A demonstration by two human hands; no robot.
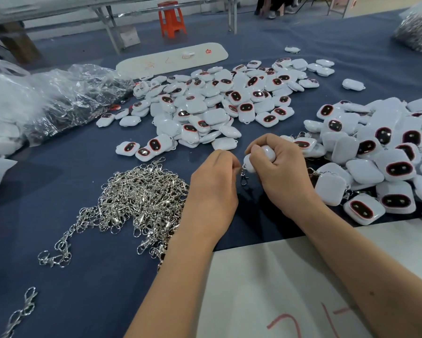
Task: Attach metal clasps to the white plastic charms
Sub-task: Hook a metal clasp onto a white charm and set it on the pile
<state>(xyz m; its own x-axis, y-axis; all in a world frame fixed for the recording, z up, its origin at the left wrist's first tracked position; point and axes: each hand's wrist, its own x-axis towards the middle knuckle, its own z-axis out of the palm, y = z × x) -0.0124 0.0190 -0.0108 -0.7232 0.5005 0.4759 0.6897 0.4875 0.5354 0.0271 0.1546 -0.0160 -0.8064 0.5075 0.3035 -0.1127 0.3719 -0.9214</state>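
Clasp meets charm

My right hand point(276, 167) grips the charm point(258, 158); left hand point(213, 189) pinches the clasp point(243, 178) just left of it (hanging toward me).

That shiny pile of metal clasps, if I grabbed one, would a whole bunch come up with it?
Probably. The pile of metal clasps looks hooked and tangled together, with strands trailing out at its edge, so several would likely lift in a floppy chain. The one clasp dangling limply between the left hand and right hand suggests they bend freely.
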